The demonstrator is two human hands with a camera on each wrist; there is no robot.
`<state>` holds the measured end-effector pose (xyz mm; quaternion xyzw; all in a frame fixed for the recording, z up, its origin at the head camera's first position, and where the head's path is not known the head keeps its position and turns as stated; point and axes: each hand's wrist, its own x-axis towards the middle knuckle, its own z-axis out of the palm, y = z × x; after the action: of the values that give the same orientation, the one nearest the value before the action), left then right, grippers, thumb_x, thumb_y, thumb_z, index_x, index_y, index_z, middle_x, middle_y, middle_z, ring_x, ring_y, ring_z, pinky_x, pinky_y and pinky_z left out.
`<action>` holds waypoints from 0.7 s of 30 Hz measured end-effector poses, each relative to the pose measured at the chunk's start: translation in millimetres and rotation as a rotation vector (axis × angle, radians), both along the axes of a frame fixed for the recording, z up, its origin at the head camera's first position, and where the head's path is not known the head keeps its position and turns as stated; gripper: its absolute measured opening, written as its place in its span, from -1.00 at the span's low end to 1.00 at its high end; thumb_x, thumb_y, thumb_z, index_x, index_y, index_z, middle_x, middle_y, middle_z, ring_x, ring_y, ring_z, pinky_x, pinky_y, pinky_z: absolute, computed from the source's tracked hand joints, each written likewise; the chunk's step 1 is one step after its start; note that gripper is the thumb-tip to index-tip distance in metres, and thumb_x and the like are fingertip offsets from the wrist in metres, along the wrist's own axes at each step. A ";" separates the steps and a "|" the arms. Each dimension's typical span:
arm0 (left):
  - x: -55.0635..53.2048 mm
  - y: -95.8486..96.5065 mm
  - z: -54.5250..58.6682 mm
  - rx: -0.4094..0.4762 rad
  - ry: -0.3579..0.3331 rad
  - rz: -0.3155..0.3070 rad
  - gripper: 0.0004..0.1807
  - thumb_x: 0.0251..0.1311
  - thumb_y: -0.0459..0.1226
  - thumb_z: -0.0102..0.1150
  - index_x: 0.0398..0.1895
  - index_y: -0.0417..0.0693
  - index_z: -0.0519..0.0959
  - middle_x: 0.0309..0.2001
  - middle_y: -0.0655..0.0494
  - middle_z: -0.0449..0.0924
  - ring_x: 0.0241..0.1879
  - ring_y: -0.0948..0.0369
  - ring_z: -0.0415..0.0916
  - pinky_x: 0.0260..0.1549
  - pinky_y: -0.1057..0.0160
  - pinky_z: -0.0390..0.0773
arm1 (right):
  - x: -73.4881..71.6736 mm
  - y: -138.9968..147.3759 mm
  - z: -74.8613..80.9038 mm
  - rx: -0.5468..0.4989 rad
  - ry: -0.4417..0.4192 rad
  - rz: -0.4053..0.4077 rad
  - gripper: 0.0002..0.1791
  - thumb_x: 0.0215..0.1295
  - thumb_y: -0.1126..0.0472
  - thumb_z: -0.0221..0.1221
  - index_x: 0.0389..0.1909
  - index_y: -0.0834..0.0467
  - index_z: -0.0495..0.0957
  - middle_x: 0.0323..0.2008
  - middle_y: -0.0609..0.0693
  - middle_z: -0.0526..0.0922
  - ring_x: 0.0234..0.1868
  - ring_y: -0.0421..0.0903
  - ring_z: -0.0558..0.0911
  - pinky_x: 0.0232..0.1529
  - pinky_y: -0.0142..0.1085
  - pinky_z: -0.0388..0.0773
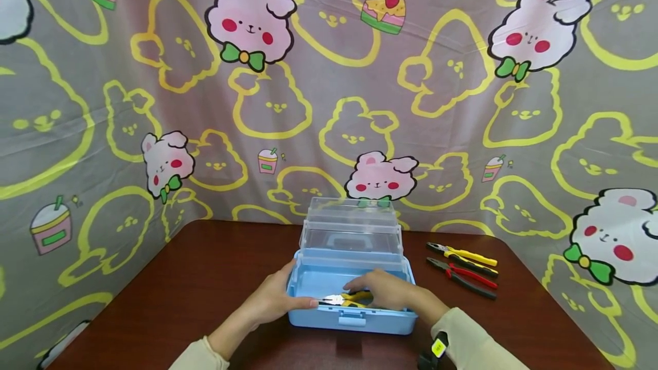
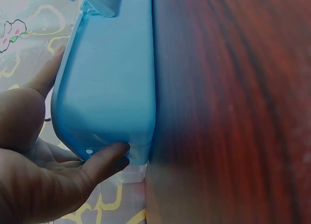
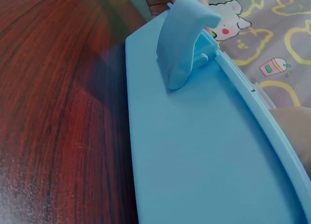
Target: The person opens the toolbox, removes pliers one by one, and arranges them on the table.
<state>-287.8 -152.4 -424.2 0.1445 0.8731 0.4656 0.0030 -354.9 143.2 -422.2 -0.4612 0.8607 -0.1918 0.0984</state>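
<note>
A light-blue toolbox (image 1: 319, 318) with a raised clear lid (image 1: 331, 216) stands on the table. My left hand (image 1: 272, 298) grips its left end, with the thumb over the front rim and the other fingers along the outer side; the left wrist view shows this hand (image 2: 53, 170) against the box wall (image 2: 109, 78). Inside the box, just behind the front wall, my right hand (image 1: 382, 290) holds a pair of pliers (image 1: 336, 300) by yellow-and-black handles, its metal jaws pointing left. In the right wrist view the box front (image 3: 194, 151) hides most of that hand.
On the table (image 1: 205, 278) right of the box lie yellow-and-black pliers (image 1: 470, 257) and, nearer, red-and-black pliers (image 1: 465, 278). The front latch (image 1: 352, 320) juts from the box. A patterned cloth (image 1: 319, 84) hangs behind the table and along both sides.
</note>
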 end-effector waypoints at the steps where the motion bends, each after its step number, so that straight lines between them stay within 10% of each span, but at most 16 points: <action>1: 0.1 -0.1 0.0 -0.002 0.000 0.004 0.25 0.02 0.07 0.61 0.61 -0.29 0.06 0.45 -0.23 0.33 0.29 -0.10 0.40 0.21 -0.24 0.41 | -0.2 -0.3 -0.3 -0.007 -0.002 -0.001 -0.49 0.29 0.24 0.43 0.27 0.12 0.64 0.14 -0.17 0.68 0.16 -0.25 0.60 0.21 -0.20 0.51; 21: -0.3 0.7 -1.5 0.011 -0.019 -0.003 0.24 0.04 0.07 0.61 0.62 -0.25 0.06 0.44 -0.27 0.33 0.23 -0.10 0.44 0.16 -0.24 0.45 | 7.7 2.3 9.9 -0.127 0.004 -0.060 -0.43 0.20 0.32 0.47 0.26 0.15 0.63 0.10 -0.13 0.70 0.13 -0.19 0.60 0.14 -0.14 0.55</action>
<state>-288.1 -151.7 -425.6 0.1416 0.8702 0.4718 0.0110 -347.3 145.5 -412.2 -0.4410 0.8605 -0.2477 0.0614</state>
